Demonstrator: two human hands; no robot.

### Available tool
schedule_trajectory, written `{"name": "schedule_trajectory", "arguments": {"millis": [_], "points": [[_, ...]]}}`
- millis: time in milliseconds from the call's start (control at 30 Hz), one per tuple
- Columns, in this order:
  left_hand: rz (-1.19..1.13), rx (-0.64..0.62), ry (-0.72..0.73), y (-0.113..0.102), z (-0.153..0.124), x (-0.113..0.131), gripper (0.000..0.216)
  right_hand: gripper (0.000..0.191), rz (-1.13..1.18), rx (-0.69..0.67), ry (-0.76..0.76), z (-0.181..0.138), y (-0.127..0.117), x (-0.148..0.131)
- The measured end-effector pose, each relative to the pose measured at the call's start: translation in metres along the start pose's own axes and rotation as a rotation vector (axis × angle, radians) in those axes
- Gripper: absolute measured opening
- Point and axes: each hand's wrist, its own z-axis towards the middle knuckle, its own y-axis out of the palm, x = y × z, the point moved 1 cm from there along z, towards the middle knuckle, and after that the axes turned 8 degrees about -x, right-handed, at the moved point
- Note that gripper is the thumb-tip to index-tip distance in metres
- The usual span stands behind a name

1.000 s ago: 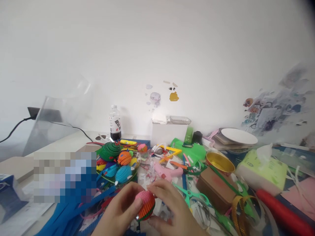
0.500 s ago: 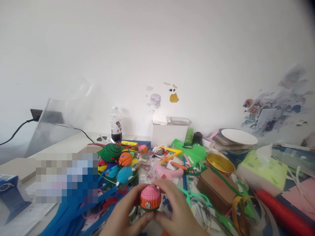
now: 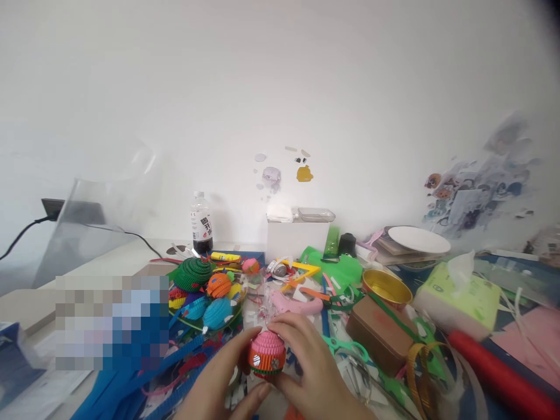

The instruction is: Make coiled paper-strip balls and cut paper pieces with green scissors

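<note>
A small round craft piece of corrugated paper (image 3: 267, 350) is between my two hands at the bottom centre. It has a pink domed top, an orange band with shiny silver gems, and a green lower edge. My left hand (image 3: 221, 376) curves around its left side, thumb low near the base. On the other side my right hand (image 3: 310, 373) grips it, fingers over the upper right and thumb beneath. Paper scraps lie under both hands. Close to my right hand are green-handled scissors (image 3: 350, 349). A pink glue gun (image 3: 295, 303) lies just beyond my fingers.
Coiled-paper pieces, including a green dome (image 3: 193, 274) and a blue one (image 3: 217, 313), sit back left. Blue paper strips (image 3: 109, 388) spread on the left. A brown box (image 3: 378, 335), gold tin (image 3: 387, 287), tissue pack (image 3: 459, 297) and red roll (image 3: 499, 373) stand right. A bottle (image 3: 202, 224) stands near the wall.
The craft piece has turned a little in my hands, so two silver gems now show on the orange band instead of one. My left thumb has shifted lower. The view has swung slightly right.
</note>
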Motion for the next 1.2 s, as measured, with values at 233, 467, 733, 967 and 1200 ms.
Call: {"name": "schedule_trajectory", "arguments": {"millis": [233, 467, 733, 967, 1200], "points": [[-0.052, -0.083, -0.049, 0.001, 0.001, -0.005, 0.044, 0.053, -0.009, -0.037, 0.022, 0.003, -0.002, -0.002], [-0.469, -0.229, -0.143, 0.005, 0.012, -0.009, 0.046, 0.051, -0.008, -0.100, 0.051, 0.004, -0.003, -0.004], [-0.057, -0.339, -0.122, 0.005, 0.008, 0.010, 0.033, 0.035, 0.039, 0.163, 0.104, 0.001, -0.032, 0.023], [0.131, -0.284, -0.025, 0.008, 0.001, 0.005, 0.034, 0.014, -0.047, 0.274, 0.223, 0.004, -0.048, 0.030], [0.190, -0.248, -0.002, 0.001, 0.004, -0.005, 0.030, 0.011, -0.190, 0.099, 0.288, -0.020, -0.064, 0.009]]}}
